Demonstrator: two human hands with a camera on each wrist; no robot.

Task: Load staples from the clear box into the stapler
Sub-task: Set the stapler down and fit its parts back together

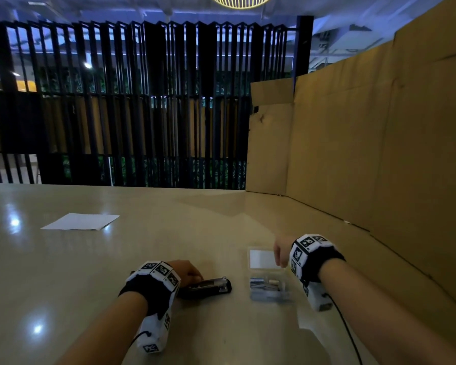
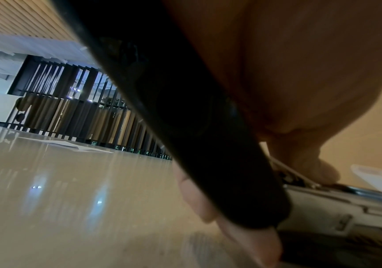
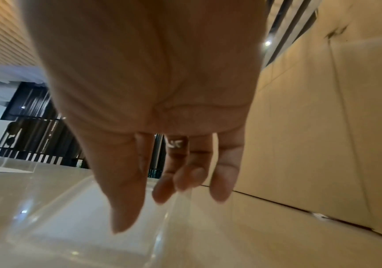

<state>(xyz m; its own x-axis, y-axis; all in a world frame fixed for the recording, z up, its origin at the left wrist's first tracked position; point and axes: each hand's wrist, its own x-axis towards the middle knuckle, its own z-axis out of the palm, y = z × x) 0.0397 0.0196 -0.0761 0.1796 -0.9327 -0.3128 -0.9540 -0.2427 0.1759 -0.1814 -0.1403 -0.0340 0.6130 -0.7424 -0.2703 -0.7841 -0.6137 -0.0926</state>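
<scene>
Left hand (image 1: 187, 271) curled around the black stapler (image 1: 208, 287), lid swung open, metal staple channel exposed, thumb on the rail. Right hand (image 1: 281, 250) loose, fingers (image 3: 222, 174) hanging relaxed, holding nothing. Clear box (image 1: 267, 275) sits open just under those fingertips, right of the stapler, silver staple strips inside.

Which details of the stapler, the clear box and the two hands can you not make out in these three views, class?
- Left hand fingers: head view, hidden behind the wrist band and hand.
- Stapler magazine: too small and dark in the head view to tell whether it holds staples; left wrist view blocked by the black top.
- Clear box contents: head view, too small to count.
- Right hand: right wrist view, fingertips blurred, contact with the lid unclear.
</scene>
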